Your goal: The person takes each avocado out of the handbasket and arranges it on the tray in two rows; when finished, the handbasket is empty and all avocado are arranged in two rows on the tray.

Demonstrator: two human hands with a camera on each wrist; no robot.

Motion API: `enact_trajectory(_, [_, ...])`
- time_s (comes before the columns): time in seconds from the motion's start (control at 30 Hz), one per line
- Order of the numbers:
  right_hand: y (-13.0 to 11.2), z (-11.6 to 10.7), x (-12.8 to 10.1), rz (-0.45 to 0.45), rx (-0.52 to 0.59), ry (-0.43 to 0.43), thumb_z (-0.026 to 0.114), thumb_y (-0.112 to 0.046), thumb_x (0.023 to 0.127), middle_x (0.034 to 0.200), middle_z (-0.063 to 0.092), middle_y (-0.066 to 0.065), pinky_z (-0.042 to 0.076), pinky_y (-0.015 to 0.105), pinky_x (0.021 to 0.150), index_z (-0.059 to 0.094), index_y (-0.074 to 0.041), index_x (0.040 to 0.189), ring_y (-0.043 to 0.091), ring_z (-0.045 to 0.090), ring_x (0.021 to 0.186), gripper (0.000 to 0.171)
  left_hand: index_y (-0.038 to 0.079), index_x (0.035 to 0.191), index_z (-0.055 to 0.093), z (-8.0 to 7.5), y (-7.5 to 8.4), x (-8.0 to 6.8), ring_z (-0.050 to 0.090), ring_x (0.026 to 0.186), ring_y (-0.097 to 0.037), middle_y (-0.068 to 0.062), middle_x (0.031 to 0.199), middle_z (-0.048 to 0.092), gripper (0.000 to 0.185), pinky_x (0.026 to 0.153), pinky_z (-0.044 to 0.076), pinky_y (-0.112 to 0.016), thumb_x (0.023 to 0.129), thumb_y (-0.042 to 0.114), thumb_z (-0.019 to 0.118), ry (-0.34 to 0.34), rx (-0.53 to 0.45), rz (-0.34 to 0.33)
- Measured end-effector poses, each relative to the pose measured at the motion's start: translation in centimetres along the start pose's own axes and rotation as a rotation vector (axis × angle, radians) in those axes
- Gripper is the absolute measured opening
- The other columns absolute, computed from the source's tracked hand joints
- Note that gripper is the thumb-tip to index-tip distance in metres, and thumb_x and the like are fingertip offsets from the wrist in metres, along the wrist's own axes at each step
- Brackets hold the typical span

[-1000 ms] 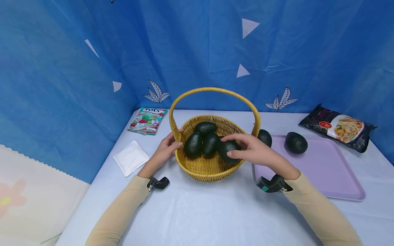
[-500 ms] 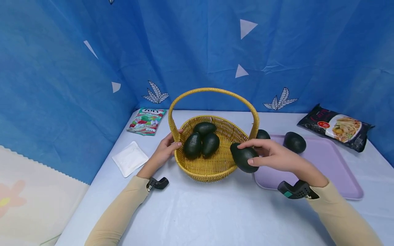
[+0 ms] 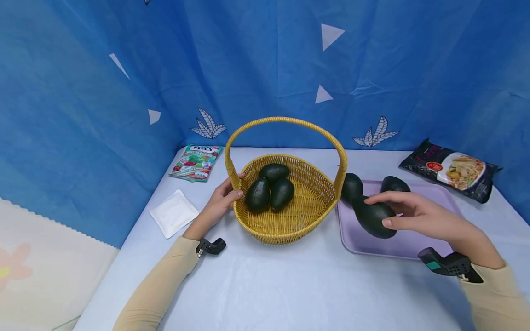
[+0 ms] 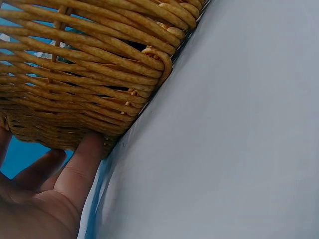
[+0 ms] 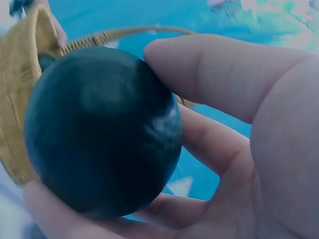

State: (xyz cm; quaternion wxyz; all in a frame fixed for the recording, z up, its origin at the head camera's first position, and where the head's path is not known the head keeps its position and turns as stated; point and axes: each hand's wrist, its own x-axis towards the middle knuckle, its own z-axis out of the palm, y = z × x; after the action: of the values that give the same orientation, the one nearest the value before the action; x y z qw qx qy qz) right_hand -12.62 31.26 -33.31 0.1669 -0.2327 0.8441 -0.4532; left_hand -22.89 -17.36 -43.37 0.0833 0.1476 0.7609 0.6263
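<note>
My right hand [image 3: 426, 216] grips a dark green avocado [image 3: 374, 218] over the near left part of the lilac tray [image 3: 360, 246]. The right wrist view shows the held avocado [image 5: 104, 134] between thumb and fingers. At the foot of the basket's handle, my left hand [image 3: 221, 202] holds the left rim of the yellow wicker basket [image 3: 285, 236]. Its fingers meet the woven wall [image 4: 89, 84] in the left wrist view. Three avocados [image 3: 282, 194] lie together in the basket's left half. Two others, a nearer avocado [image 3: 352, 187] and a farther avocado [image 3: 394, 184], sit at the tray's back left.
A black noodle packet [image 3: 453, 170] lies behind the tray at the right. Left of the basket are a green candy bag [image 3: 196, 163] and a white sachet [image 3: 174, 214]. A blue curtain [image 3: 256, 69] hangs behind the white-covered table [image 3: 256, 285]; the basket's handle [image 3: 281, 119] arches high.
My right hand has lifted an avocado out of the basket's right side and carried it right, over the tray. My left hand stays on the basket rim.
</note>
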Motion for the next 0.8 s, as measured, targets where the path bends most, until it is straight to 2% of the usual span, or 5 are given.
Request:
enact_trajectory(0.13, [1.3, -1.7, -1.3, 0.106, -0.062, 0.082, 0.059, -0.005, 0.1, 0.127, 0.051, -0.029, 0.058, 0.027, 0.074, 0.056, -0.02, 0.142, 0.001, 0.067, 0.101, 0.045, 0.015, 0.155, 0.04, 0.0, 0.0, 0.1, 0.049, 0.133, -0.034, -0.018, 0.159, 0.041, 0.056, 0.084, 0.058, -0.023, 0.101, 0.015, 0.055, 0.003, -0.005, 0.007])
enact_trajectory(0.43, [4.6, -5.1, -3.2, 0.147, -0.127, 0.259, 0.056, -0.002, 0.101, 0.129, 0.036, -0.037, 0.056, 0.023, 0.069, 0.054, -0.024, 0.145, -0.008, 0.063, 0.093, 0.049, 0.015, 0.155, 0.041, 0.0, -0.2, 0.0, 0.048, 0.133, -0.033, -0.017, 0.159, 0.041, 0.056, 0.084, 0.058, -0.022, 0.102, 0.015, 0.055, -0.001, -0.01, 0.011])
enact_trajectory(0.6, [6.5, -6.4, -4.1, 0.126, -0.124, 0.36, 0.054, 0.003, 0.101, 0.127, 0.037, -0.034, 0.055, 0.023, 0.064, 0.052, -0.028, 0.144, -0.013, 0.057, 0.093, 0.053, 0.015, 0.155, 0.041, -0.1, -0.1, 0.1, 0.048, 0.133, -0.034, -0.018, 0.159, 0.042, 0.056, 0.084, 0.058, -0.022, 0.101, 0.015, 0.056, -0.003, -0.006, 0.015])
enact_trajectory(0.8, [9.7, -8.1, -5.0, 0.149, -0.042, 0.4, 0.049, 0.002, 0.104, 0.131, 0.034, -0.03, 0.057, 0.022, 0.065, 0.047, -0.033, 0.148, -0.012, 0.059, 0.091, 0.056, 0.013, 0.155, 0.04, 0.0, -0.2, 0.1, 0.05, 0.132, -0.033, -0.019, 0.158, 0.042, 0.056, 0.086, 0.057, -0.021, 0.102, 0.014, 0.055, -0.001, 0.0, 0.013])
